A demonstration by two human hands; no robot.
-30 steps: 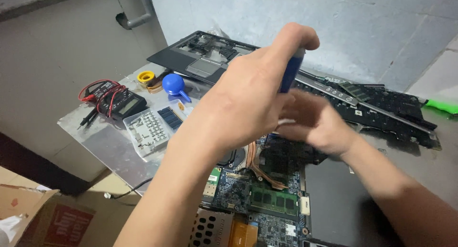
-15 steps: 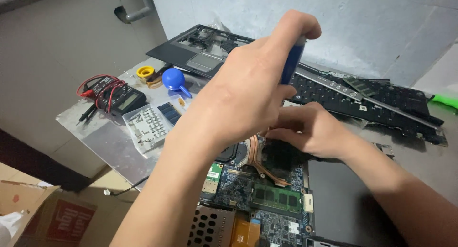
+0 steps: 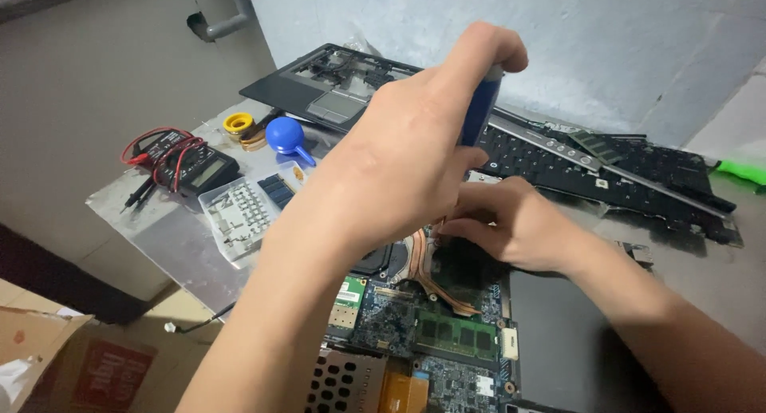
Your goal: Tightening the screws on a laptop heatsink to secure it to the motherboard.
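Note:
My left hand (image 3: 415,158) is closed around the blue handle of a screwdriver (image 3: 479,110), held upright over an opened laptop motherboard (image 3: 415,333). My right hand (image 3: 511,225) rests on the board beside the copper heat pipe (image 3: 427,273), fingers pinched near the screwdriver's tip, which is hidden behind my left hand. A green memory module (image 3: 451,333) lies on the board below both hands.
A detached black keyboard (image 3: 606,169) and a laptop palmrest frame (image 3: 327,90) lie at the back. To the left are a multimeter with red leads (image 3: 187,165), a blue air blower (image 3: 287,135), a clear parts tray (image 3: 243,213) and a yellow reel (image 3: 238,123). A cardboard box (image 3: 72,365) sits lower left.
My right hand has dropped lower onto the board near the heat pipe. My left hand keeps the screwdriver upright in nearly the same place.

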